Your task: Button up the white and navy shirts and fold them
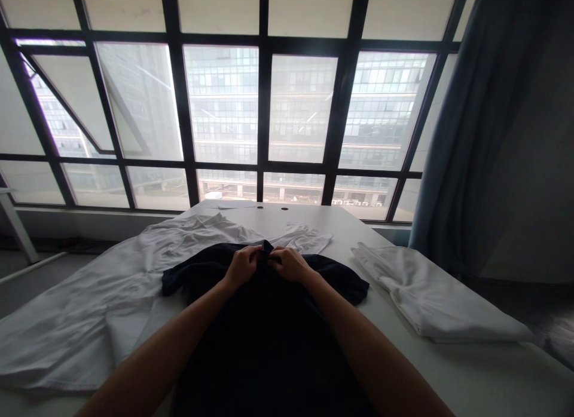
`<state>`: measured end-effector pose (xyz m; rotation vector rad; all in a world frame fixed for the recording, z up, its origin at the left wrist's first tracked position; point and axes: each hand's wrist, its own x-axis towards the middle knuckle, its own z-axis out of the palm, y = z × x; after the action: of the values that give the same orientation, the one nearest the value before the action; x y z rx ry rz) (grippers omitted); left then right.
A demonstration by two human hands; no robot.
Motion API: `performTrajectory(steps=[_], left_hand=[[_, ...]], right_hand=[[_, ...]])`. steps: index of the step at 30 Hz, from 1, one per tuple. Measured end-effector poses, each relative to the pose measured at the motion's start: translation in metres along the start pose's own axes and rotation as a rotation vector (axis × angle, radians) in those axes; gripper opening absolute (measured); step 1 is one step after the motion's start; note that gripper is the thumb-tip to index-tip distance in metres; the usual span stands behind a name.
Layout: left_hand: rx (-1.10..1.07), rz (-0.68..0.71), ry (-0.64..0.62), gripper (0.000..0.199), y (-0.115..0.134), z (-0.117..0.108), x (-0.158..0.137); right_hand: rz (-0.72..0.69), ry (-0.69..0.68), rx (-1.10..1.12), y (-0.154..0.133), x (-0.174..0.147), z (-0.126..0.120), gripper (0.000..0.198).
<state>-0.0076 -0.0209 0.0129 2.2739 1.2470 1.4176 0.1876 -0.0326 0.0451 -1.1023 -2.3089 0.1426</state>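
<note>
A dark, nearly black short-sleeved shirt (269,327) lies spread on the white table in front of me, its collar end away from me and its two sleeves out to the sides. My left hand (243,266) pinches the fabric at the left of the collar. Close beside it, my right hand (289,264) has its fingers closed on the collar's right side. Between the hands a small fold of dark cloth stands up. The shirt's lower part is too dark to make out.
A rumpled white garment (112,273) covers the table's left side, partly behind the shirt. On the right lies a folded white cloth (430,294). The table (347,223) reaches toward large windows, and a blue-grey curtain (461,142) hangs at right.
</note>
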Motion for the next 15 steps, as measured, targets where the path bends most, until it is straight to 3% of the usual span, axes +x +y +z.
performTrajectory(steps=[4,6,10,15], left_hand=[[0.378,0.065,0.025,0.023,0.009,-0.012,-0.002],[0.436,0.132,0.008,0.017,0.011,-0.016,-0.001],[0.301,0.253,-0.09,0.022,0.005,-0.014,0.001],[0.172,0.25,-0.085,0.02,-0.002,-0.01,0.001]], right_hand=[[-0.025,0.007,-0.022,-0.001,0.0,-0.001,0.019],[-0.051,0.003,-0.006,0.001,0.0,-0.001,0.019],[-0.091,0.007,0.119,0.006,0.001,-0.004,0.019],[-0.056,-0.027,0.264,0.01,0.003,-0.007,0.016]])
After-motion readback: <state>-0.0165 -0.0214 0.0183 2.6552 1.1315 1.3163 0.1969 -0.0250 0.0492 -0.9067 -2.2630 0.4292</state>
